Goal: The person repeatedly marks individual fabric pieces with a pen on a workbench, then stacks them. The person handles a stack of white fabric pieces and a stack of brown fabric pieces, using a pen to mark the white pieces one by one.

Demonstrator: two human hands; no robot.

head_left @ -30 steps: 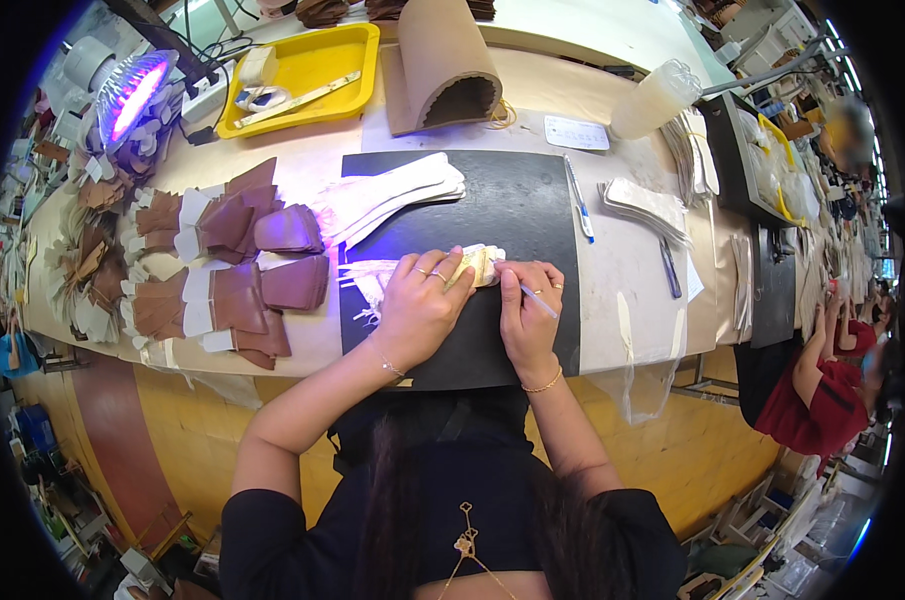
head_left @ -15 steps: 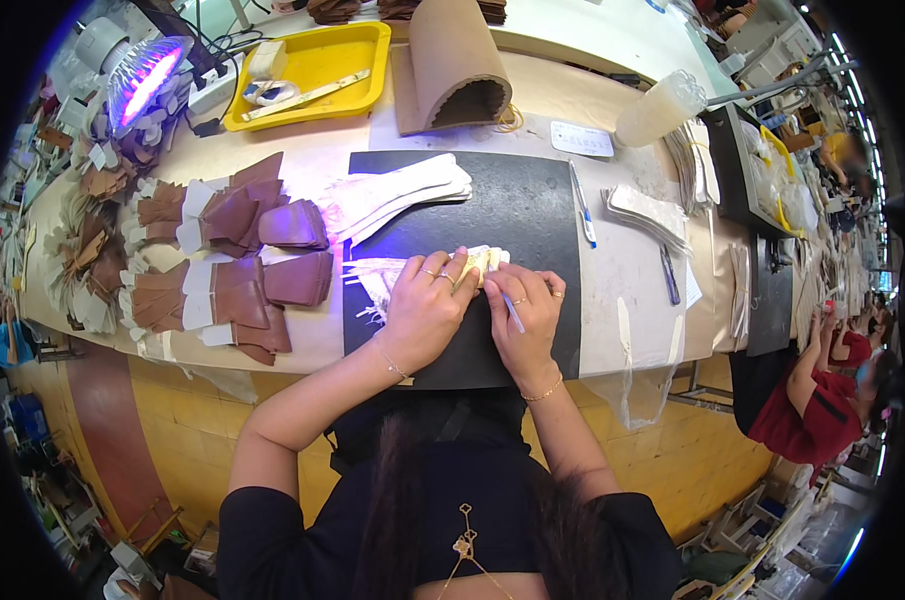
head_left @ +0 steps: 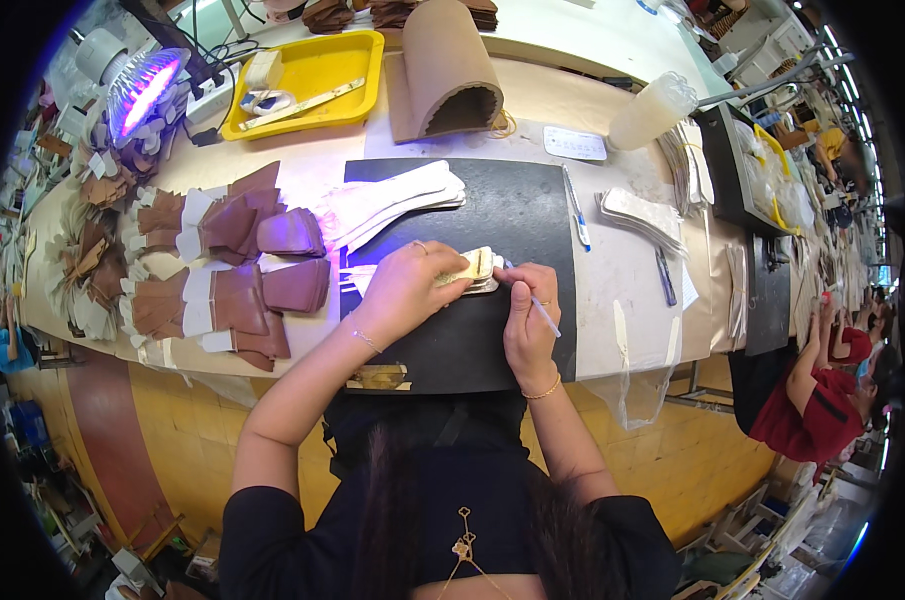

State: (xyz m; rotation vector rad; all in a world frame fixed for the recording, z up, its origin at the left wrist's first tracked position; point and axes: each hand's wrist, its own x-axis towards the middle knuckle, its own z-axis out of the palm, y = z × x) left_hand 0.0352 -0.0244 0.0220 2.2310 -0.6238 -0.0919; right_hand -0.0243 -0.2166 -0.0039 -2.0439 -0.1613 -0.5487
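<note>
My left hand (head_left: 407, 290) is closed over a small stack of cream strips (head_left: 483, 262) with rounded ends, pressing it onto the black mat (head_left: 512, 215). Pale ends of the strips show left of that hand; the middle is hidden under it. A slim, pale blue pen-like stick (head_left: 546, 317) is pinched in my right hand (head_left: 529, 312), whose fingertips are at the right end of the stack. Whether its tip touches the strips I cannot make out. A fanned stack of white strips (head_left: 407, 203) lies farther back on the mat.
Brown leather pieces (head_left: 237, 300) lie in bundles at left, near a glowing purple lamp (head_left: 144, 95). Behind stand a yellow tray (head_left: 357, 105) and a curved brown block (head_left: 452, 70). To the right are a pen (head_left: 577, 205), white strips (head_left: 642, 220) and a translucent bottle (head_left: 654, 108).
My left hand has slid left and now covers more of the strips. My right hand has turned, and the stick now slants out past its right side.
</note>
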